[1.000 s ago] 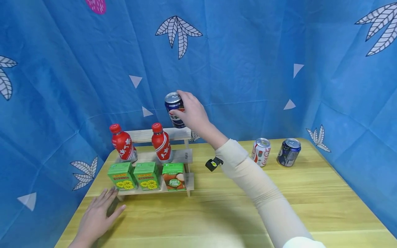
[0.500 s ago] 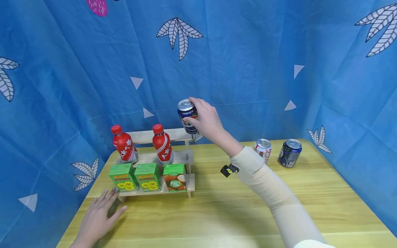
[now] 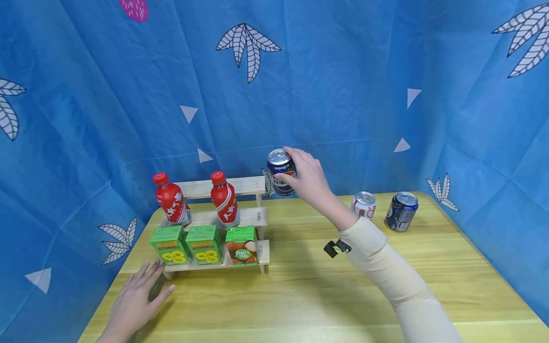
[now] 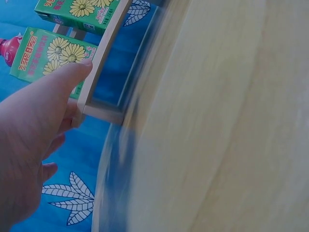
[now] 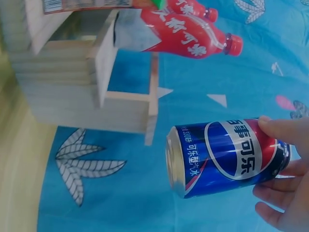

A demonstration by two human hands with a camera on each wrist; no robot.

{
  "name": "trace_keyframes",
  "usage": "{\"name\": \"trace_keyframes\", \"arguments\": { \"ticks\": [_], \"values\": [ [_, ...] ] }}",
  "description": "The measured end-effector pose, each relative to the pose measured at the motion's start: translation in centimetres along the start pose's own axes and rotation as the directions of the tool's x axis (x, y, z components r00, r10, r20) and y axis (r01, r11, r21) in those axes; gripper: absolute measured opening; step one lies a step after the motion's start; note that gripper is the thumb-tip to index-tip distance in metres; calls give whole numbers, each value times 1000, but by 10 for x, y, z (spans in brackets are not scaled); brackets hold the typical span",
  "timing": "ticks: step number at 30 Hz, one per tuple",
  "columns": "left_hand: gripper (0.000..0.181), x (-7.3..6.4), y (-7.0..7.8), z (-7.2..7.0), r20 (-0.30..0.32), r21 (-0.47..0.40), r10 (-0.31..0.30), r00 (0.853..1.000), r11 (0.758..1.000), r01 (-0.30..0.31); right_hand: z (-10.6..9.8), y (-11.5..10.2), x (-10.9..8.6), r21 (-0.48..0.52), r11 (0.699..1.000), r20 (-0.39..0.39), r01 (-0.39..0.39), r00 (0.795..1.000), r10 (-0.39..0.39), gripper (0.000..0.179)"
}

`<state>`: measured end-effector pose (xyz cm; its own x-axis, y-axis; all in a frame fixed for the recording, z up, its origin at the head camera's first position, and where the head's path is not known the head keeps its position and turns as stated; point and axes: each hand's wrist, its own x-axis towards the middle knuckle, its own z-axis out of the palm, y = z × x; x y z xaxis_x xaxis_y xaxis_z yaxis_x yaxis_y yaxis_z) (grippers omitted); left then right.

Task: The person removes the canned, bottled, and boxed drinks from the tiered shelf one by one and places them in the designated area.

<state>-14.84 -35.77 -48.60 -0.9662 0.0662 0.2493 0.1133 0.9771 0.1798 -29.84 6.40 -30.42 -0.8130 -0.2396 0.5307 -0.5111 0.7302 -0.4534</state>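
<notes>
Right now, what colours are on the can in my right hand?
The can is mostly blue, with red and silver, clearest in the right wrist view.

On our desk point(image 3: 257, 305) we see a white can point(image 3: 363, 205) and a blue can point(image 3: 401, 213) near the far right corner; patterned cloth point(image 3: 326, 95) hangs behind

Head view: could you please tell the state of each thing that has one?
Held can: lifted, gripped by the right hand
White can: standing on the table, partly hidden
Dark blue can: standing on the table
Red bottles: upright, caps on
Green cartons: upright, in a row
Rack: standing
Left hand: fingers extended, at the rack's corner
</notes>
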Motion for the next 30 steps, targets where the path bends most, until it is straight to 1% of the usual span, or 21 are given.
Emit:
{"name": "trace_keyframes", "arguments": {
  "ticks": [5, 13, 21, 24, 28, 30],
  "values": [
    [78, 0, -1, 0, -8, 2, 5, 1000, 1000, -5, -1, 16, -11, 0, 1000, 4, -27, 1000, 27, 71],
    [80, 1, 0, 0, 18, 7, -6, 1000, 1000, 6, -2, 38, -29, -1, 998, 27, -56, 998, 56, 70],
    [77, 0, 0, 1, -23, 2, 14, 1000, 1000, -14, 1, 56, -46, 15, 998, 22, -69, 997, 68, 71],
    [78, 0, 0, 1, -7, 5, 8, 1000, 1000, -8, 3, 62, -53, 23, 997, 9, -67, 998, 67, 71],
    [80, 0, 2, -2, 34, 8, -12, 999, 1000, 12, 7, 70, -62, 27, 998, -14, -61, 998, 62, 70],
    [80, 0, 2, -2, 37, 8, -16, 999, 1000, 16, 9, 74, -65, 30, 998, -22, -59, 998, 60, 70]
  ]
}}
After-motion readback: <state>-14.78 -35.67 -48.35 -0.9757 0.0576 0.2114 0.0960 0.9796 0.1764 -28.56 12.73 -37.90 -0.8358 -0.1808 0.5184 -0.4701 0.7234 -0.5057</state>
